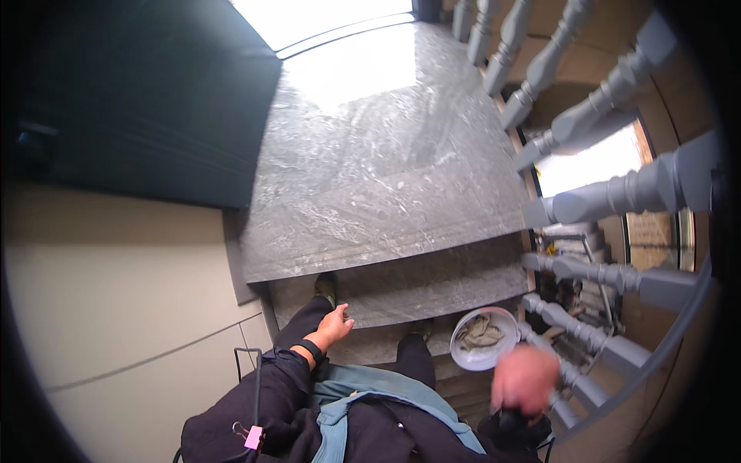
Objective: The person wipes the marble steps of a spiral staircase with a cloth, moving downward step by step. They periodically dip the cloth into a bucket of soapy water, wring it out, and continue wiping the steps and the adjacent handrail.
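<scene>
My left hand (337,324) is held out over the stairs with its fingers loosely apart and nothing in it. A dark band circles that wrist. My right hand (524,376), blurred, has its fingers curled and overlaps the near rim of a white plastic bucket (470,360). A crumpled, greyish-beige cloth (480,333) lies inside the bucket. No bucket handle can be made out, so whether the right hand grips it is unclear. Below me are grey marble-patterned stairs (399,289), with my left foot (326,286) on a higher step than my right foot (421,329).
A grey landing (376,202) lies ahead, brightly lit at its far end. Grey turned balusters (613,194) line the right side, with a handrail curving nearby. To the left are a beige tiled wall (133,289) and a large dark panel (145,104).
</scene>
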### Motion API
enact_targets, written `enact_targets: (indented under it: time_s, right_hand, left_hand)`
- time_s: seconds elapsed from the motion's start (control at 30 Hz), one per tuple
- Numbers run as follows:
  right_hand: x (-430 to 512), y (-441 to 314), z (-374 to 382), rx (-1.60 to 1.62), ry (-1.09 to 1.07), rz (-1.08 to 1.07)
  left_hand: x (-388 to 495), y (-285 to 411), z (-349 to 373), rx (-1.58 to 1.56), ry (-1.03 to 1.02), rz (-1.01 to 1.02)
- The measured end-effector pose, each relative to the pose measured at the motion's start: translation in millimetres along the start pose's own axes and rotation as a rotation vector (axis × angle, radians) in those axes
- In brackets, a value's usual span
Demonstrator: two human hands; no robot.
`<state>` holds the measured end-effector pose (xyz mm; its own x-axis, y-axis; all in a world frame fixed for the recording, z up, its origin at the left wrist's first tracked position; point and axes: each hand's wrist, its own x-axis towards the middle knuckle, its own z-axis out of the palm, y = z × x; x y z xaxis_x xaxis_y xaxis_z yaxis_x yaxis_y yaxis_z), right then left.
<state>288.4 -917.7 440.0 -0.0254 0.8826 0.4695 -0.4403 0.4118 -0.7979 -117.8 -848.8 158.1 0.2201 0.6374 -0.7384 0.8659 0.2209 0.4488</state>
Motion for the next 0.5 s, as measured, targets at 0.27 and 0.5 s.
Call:
enact_targets:
  time_s: [0.27, 0.5]
  right_hand:
    - [70, -115, 83, 0.411, -0.906, -0.371]
    - [111, -140, 108, 0.277, -0.958, -0.399]
  left_hand:
    - [-67, -15, -29, -0.090, 0.179, 0.016]
    - [-86, -16, -32, -0.221, 0.179, 0.120]
